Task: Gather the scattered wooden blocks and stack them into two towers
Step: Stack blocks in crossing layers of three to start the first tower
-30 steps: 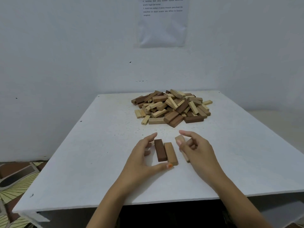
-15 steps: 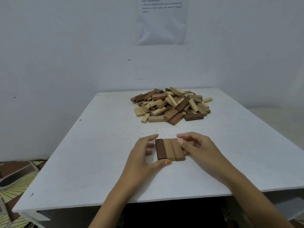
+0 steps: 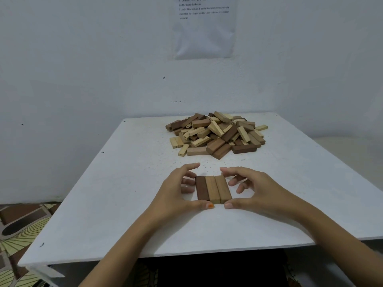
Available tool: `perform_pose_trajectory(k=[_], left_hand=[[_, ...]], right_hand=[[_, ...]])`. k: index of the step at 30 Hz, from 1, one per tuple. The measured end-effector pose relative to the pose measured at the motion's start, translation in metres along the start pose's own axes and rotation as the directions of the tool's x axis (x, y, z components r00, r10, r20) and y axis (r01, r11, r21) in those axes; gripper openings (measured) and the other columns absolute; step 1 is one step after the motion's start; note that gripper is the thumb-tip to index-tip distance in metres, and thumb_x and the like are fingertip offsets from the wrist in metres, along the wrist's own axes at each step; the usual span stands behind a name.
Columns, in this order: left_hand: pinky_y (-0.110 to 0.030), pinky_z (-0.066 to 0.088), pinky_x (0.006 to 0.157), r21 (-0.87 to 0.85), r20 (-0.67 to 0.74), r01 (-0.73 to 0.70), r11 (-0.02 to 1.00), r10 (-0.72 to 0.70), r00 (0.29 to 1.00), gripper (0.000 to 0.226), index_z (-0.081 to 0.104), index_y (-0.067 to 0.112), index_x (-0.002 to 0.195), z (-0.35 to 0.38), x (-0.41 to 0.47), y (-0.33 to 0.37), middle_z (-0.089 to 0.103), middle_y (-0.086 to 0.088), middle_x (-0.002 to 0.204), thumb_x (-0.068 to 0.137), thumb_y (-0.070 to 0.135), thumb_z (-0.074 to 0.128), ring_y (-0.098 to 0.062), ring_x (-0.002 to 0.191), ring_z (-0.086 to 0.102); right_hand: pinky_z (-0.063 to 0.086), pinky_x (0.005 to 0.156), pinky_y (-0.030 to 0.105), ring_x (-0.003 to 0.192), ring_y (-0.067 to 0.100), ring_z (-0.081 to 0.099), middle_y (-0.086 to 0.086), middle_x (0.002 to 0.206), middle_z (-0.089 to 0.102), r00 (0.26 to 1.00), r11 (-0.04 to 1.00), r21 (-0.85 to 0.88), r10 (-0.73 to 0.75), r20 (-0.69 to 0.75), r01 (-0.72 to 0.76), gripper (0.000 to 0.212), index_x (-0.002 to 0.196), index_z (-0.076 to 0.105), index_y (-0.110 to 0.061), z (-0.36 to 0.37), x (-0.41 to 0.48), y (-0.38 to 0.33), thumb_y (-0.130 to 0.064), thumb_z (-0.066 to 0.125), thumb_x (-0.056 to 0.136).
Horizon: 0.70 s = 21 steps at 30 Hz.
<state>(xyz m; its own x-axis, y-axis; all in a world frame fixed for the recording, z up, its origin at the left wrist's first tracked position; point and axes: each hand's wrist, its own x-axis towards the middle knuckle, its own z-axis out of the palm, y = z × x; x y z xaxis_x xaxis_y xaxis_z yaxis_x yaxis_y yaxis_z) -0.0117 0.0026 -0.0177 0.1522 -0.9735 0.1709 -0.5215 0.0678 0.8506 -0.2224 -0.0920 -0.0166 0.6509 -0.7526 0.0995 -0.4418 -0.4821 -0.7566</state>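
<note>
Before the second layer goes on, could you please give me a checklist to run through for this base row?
1. Base: row of three blocks lies flat, sides touching: ok.
2. Near ends level: cannot tell; both thumbs lie against them.
3. Hands free to fetch more: not ok; left hand and right hand cup the row.
4. Supply: pile holds plenty of blocks: ok.
5. Space: bare table beside the row for the second tower: ok.
</note>
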Motion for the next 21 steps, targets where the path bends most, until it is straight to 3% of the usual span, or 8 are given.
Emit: perform_pose_trajectory(k=[7, 13, 21], left_hand=[[-0.017, 0.054, 0.075, -0.065, -0.152, -0.033, 0.997, 0.022, 0.988, 0.073, 0.062, 0.028, 0.117, 0.005, -0.001, -0.005, 0.063, 0.006, 0.1, 0.052, 0.019, 0.093, -0.003, 0.089, 0.063], [-0.011, 0.051, 0.069, -0.041, -0.188, -0.039, 0.998, 0.031, 0.982, 0.065, 0.068, 0.02, 0.109, -0.008, 0.008, -0.012, 0.067, 0.003, 0.093, 0.05, 0.011, 0.093, -0.002, 0.083, 0.064], [-0.012, 0.052, 0.072, 0.015, -0.224, -0.013, 1.0, 0.016, 0.975, 0.048, 0.071, 0.02, 0.1, -0.054, 0.016, -0.032, 0.07, 0.006, 0.094, 0.057, 0.012, 0.09, 0.001, 0.09, 0.063]], right_hand=[[0.051, 0.078, 0.013, 0.086, 0.0, 0.061, -0.007, 0.096, 0.064, 0.992, 0.995, 0.063, -0.073, -0.105, 0.079, 0.063, 0.12, 0.063, -0.025, 0.01, 0.007, -0.003, -0.023, 0.09, 0.062], [0.056, 0.081, 0.027, 0.086, 0.007, 0.063, -0.006, 0.096, 0.063, 0.984, 0.987, 0.035, -0.151, -0.099, 0.155, 0.059, 0.116, 0.069, -0.019, 0.019, 0.031, -0.008, -0.026, 0.09, 0.062], [0.053, 0.081, 0.02, 0.085, 0.006, 0.06, -0.005, 0.1, 0.059, 0.978, 0.978, 0.007, -0.206, -0.041, 0.206, 0.064, 0.121, 0.066, -0.017, 0.047, 0.083, -0.031, -0.031, 0.09, 0.063]])
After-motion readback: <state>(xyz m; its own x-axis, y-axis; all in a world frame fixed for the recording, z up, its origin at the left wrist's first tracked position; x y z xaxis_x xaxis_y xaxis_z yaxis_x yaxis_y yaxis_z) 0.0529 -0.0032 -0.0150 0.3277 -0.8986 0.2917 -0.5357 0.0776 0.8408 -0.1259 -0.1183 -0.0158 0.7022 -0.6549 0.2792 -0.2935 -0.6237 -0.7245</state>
